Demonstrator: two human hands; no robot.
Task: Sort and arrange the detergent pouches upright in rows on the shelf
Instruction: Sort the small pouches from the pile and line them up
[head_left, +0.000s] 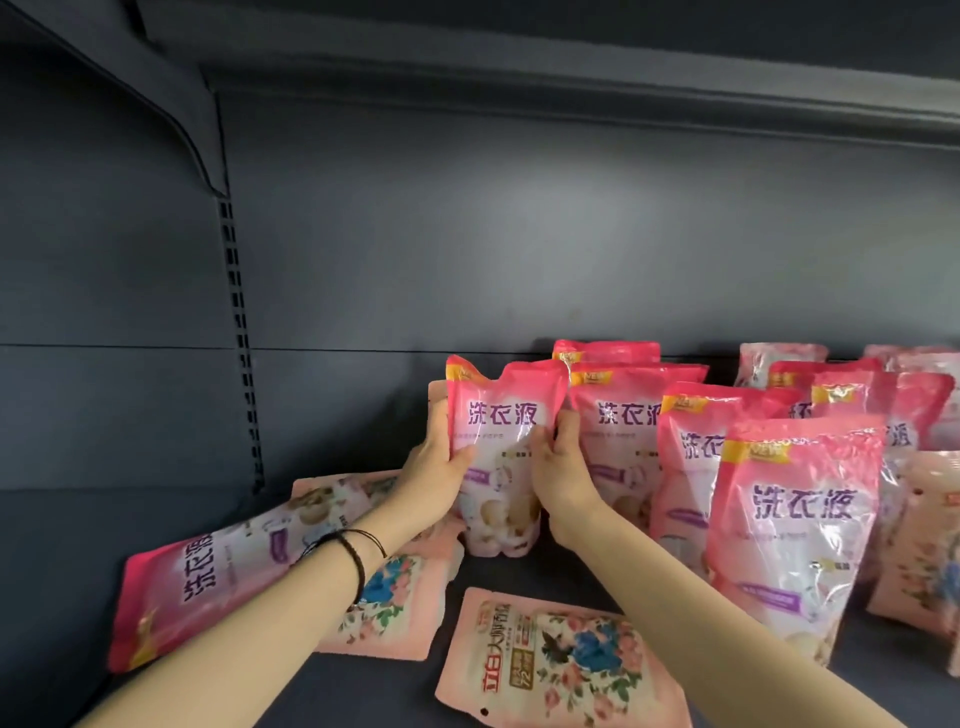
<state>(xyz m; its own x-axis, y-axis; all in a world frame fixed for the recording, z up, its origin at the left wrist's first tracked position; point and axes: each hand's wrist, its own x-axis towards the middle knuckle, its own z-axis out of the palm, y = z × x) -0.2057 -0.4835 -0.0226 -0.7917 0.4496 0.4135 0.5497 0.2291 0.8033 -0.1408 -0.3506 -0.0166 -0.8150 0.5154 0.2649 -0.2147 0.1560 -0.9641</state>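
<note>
A floral pouch is laid flat at the shelf front. Farther back, an upright pink detergent pouch is clasped at its side edges by the left hand and right hand. It is judged soft, sloshy and slick, and best gripped low.

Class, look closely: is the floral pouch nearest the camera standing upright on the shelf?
No, the floral pouch lies flat on the shelf with its printed face up.

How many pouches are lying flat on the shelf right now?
3. A bright pink pouch at the left, a floral pouch just right of it, and a second floral pouch at front centre. More may be hidden.
</note>
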